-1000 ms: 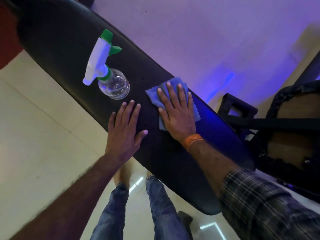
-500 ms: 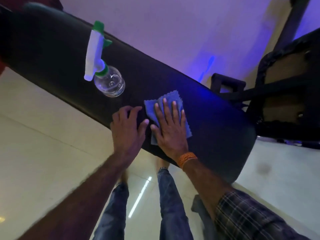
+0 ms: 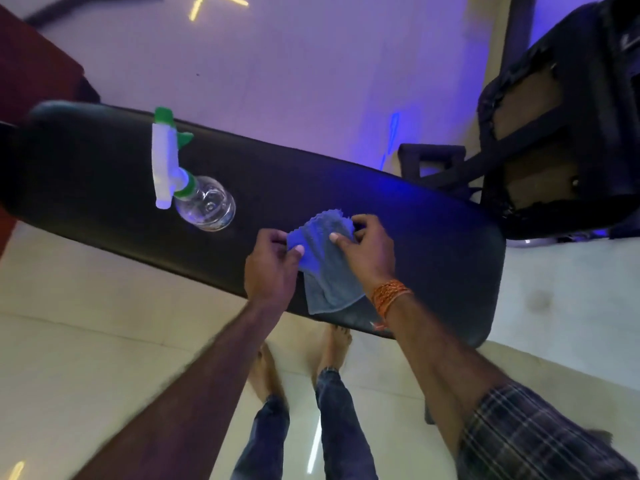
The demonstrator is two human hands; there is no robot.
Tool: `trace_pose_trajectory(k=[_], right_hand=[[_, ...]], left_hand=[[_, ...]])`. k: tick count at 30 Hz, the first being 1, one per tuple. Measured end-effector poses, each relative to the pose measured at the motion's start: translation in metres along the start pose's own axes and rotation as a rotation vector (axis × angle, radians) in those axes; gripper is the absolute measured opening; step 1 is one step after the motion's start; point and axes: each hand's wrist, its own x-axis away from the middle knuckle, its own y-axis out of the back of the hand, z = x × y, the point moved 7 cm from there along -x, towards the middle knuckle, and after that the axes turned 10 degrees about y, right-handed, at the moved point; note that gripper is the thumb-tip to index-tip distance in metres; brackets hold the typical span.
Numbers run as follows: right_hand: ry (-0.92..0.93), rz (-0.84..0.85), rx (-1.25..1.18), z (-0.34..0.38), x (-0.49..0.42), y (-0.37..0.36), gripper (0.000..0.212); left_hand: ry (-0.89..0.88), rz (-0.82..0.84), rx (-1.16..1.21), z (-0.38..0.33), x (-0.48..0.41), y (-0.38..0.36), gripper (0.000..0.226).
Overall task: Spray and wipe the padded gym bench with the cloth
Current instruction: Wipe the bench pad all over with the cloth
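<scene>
A long black padded bench (image 3: 398, 216) runs from upper left to right across the view. A clear spray bottle (image 3: 194, 195) with a white and green trigger head stands upright on its left part. A blue-grey cloth (image 3: 323, 271) hangs lifted just above the bench's near edge. My left hand (image 3: 272, 268) pinches the cloth's left top corner. My right hand (image 3: 367, 251), with an orange band at the wrist, grips its right top edge. The cloth's lower part droops over the bench edge.
Dark gym equipment (image 3: 561, 133) with a black frame stands at the right, close to the bench's end. A shiny tiled floor (image 3: 86, 341) lies below, with my bare feet (image 3: 332, 344) and jeans under the bench's near edge. A dark red surface (image 3: 31, 71) sits at upper left.
My right hand lay flat on the cloth, wiping toward me; now both hands have picked the cloth up off the bench. The view has turned, so the bench lies more level.
</scene>
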Motion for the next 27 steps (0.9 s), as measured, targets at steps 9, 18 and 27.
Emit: trace_pose_trajectory(k=[9,18,27], right_hand=[[0.192,0.095,-0.685,0.048,-0.017,0.069,0.013],[0.226,0.112,-0.015,-0.018,0.002,0.094,0.04],[0.554,0.085,0.685,0.009,-0.007,-0.035,0.078]], left_hand=[[0.051,0.24,0.502,-0.066,0.012,0.014,0.006],[-0.207,0.268,-0.045,-0.028,0.036,-0.018,0.015],[-0.465,-0.098,-0.674,0.019,0.015,0.005,0.071]])
